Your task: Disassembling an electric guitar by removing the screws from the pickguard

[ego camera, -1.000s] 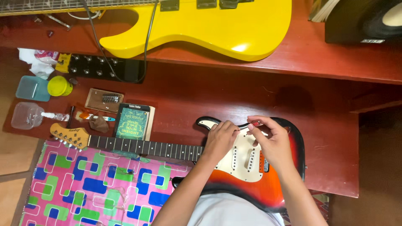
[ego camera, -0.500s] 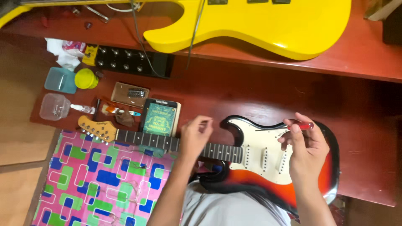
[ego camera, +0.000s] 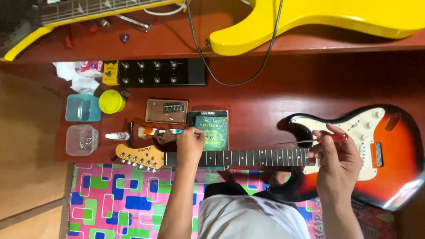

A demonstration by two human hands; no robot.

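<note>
A rectangular book (ego camera: 212, 131) with a dark green cover and a black band along its top lies flat on the red tabletop (ego camera: 265, 102), just above the guitar neck. Left of it rests a brown cardboard packet (ego camera: 167, 111) holding a small metal part. At the upper left, a crumpled white tissue pack (ego camera: 86, 69) with pink printing sits beside a yellow pedal.

L hand (ego camera: 189, 146) curled, gripping; R hand (ego camera: 336, 161) raised, fingers (ego camera: 325, 140) pinched.
</note>
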